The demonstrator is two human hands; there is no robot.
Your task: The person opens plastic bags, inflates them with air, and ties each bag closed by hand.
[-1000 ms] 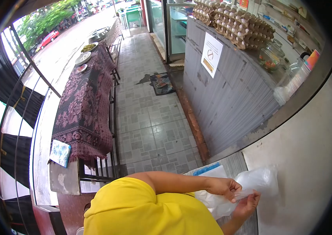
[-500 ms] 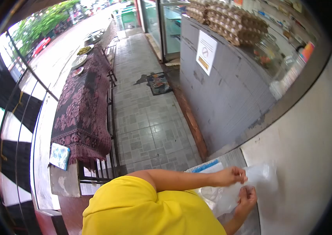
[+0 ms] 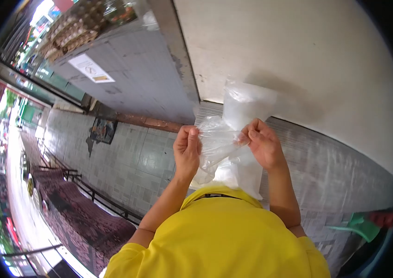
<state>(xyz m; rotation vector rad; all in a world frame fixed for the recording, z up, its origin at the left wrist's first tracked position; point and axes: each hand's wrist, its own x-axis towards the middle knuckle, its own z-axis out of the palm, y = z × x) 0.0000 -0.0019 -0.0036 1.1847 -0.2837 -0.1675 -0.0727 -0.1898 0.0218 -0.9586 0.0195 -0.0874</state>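
L hand (image 3: 187,152) & R hand (image 3: 265,147) pinch 1 clear plastic bag (image 3: 216,141) btwn them, above grey desk (image 3: 317,157) w/ plastic bundle (image 3: 248,103) just beyond.

Plastic bag (image 3: 216,141) — thin, glossy; shirt (image 3: 219,236) — matt cloth; egg trays (image 3: 77,25) rough, matt cardboard

Glaring street (image 3: 20,199), dark curved edges

I can see a thin, clear plastic bag (image 3: 218,140) held up in the air, pinched at both sides and stretched between them. Its film is crinkled and streaked with glare, and the lower part droops in loose folds.
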